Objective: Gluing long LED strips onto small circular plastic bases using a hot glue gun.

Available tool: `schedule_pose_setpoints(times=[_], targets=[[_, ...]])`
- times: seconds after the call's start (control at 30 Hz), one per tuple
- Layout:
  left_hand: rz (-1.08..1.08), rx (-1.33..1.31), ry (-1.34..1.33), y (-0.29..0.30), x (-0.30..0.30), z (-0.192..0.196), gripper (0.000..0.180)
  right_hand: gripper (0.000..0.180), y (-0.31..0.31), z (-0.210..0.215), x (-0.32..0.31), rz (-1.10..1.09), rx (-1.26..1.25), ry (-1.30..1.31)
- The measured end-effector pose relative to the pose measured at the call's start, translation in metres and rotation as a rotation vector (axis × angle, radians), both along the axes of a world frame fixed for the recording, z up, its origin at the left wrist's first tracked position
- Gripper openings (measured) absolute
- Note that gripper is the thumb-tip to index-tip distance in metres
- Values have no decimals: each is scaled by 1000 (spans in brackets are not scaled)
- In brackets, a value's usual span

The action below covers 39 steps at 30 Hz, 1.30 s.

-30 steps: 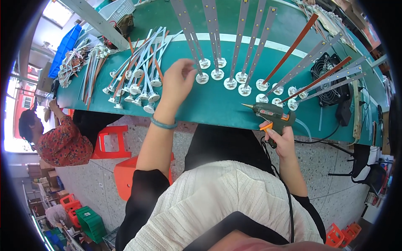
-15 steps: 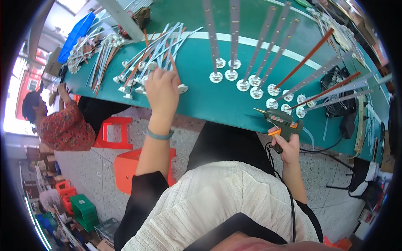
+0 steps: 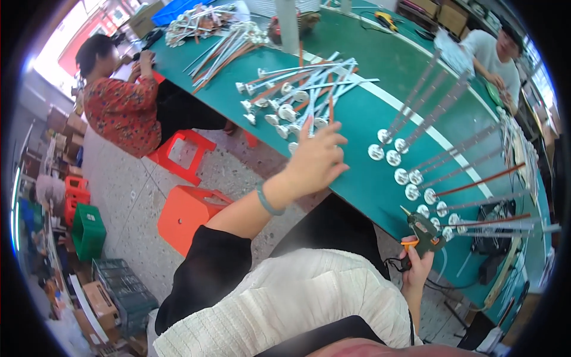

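Observation:
My left hand (image 3: 314, 157) hovers at the near side of a loose pile of thin white and brown strips (image 3: 324, 80) with round white ends (image 3: 287, 112). Its fingers are spread and I see nothing held in them. My right hand (image 3: 418, 269) grips a dark green glue gun (image 3: 426, 231) with an orange trigger, its nozzle pointing up and left over the table edge. Beyond the nozzle, several grey and brown strips (image 3: 419, 113) rise from round white bases (image 3: 393, 157) set in rows on the green table (image 3: 369, 193).
Another person (image 3: 122, 113) sits at the table's left, and one more (image 3: 499, 62) at the far right. Bundled strips (image 3: 217, 59) lie farther left. A black fan-like device (image 3: 496, 211) and cables stand at the right. Red stools (image 3: 184, 217) are on the floor.
The view has swung left, so the table's contents sit farther right in the picture and the far-right person shows. My left hand's fingers have spread beside the pile. My right hand keeps the glue gun.

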<state>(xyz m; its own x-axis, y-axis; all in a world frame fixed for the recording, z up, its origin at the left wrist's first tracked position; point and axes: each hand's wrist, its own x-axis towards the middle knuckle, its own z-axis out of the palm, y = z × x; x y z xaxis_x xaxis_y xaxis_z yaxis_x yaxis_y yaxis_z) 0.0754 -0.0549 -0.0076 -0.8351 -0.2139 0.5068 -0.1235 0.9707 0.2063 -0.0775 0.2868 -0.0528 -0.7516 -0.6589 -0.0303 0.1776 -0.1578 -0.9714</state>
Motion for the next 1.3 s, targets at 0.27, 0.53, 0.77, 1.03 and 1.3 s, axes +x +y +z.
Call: schedule_pose_setpoints(times=[0.27, 0.53, 0.77, 1.03, 1.3], targets=[[938, -103, 319, -230, 97, 4, 56, 46, -70, 9, 6, 155, 89, 37], [1211, -99, -167, -373, 107, -53, 97, 48, -72, 9, 0, 150, 213, 8], [1180, -133, -49, -389, 105, -81, 93, 52, -72, 4, 7, 27, 253, -5], [1074, -199, 86, -392, 108, -83, 93, 37, -72, 8, 9, -112, 565, -87], [993, -107, 255, -389, 110, -80, 88, 55, -104, 14, 23, -233, 439, 31]])
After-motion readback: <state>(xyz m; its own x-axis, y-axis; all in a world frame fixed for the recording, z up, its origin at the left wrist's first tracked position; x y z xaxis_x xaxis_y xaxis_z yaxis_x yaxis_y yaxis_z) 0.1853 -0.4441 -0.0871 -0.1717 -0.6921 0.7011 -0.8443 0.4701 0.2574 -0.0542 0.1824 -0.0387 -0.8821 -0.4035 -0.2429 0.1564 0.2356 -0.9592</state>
